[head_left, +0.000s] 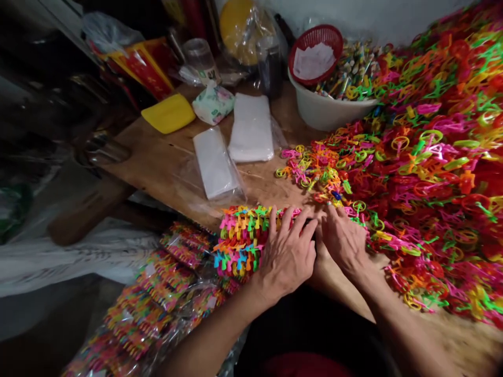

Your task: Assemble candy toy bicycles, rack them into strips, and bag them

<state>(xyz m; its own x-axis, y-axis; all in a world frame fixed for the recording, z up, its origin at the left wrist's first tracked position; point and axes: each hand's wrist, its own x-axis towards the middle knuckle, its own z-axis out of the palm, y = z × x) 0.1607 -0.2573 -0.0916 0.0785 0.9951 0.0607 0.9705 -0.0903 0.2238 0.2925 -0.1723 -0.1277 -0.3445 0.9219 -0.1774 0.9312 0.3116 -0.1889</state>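
Small glossy plastic toys (239, 238) in orange, yellow, green, pink and blue stand in tight stacked rows at the near edge of the table (157, 157), under the left hand (291, 248), its fingers spread apart across them. The right hand (342, 235) bends just beside; whether its fingertips clamp anything, I cannot tell. Rightward spreads a tangled heap (432, 183); beyond lie 2 white stacks (251, 131).
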